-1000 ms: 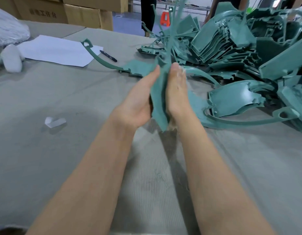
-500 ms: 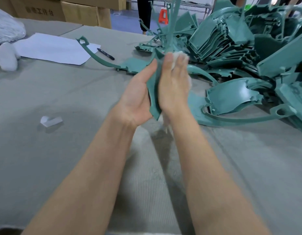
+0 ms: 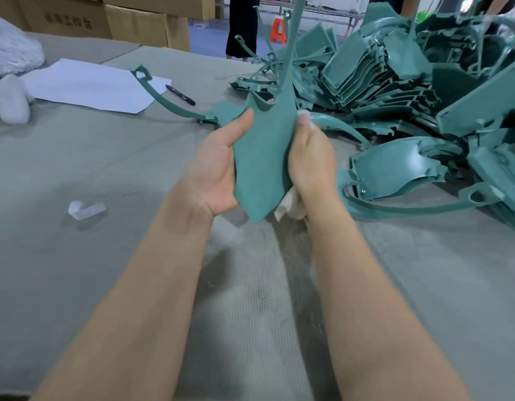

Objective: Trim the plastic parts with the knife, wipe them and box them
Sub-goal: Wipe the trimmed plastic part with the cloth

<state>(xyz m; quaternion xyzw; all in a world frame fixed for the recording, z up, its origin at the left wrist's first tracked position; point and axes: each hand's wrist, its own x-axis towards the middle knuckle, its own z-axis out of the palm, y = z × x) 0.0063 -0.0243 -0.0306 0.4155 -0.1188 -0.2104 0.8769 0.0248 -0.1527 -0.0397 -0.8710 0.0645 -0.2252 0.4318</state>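
I hold one long teal plastic part [image 3: 262, 157] upright above the table, its broad flat face turned toward me and its thin arm rising out of the top of the view. My left hand [image 3: 214, 175] grips its left edge, thumb along the front. My right hand [image 3: 311, 157] grips the right edge together with a white cloth [image 3: 289, 205] that hangs out below the palm. A big heap of teal parts [image 3: 395, 91] lies at the right. No knife is in view.
The table has a grey felt cover [image 3: 105, 256]. A single teal part [image 3: 175, 102] lies beyond my hands, near a white paper sheet [image 3: 88, 85] and a black pen [image 3: 181, 95]. A small white scrap [image 3: 85, 209] lies left. Cardboard boxes [image 3: 105, 18] stand behind.
The part has turned from edge-on to face-on toward me. My right hand slid with the cloth from the part's upper face down to its right edge.
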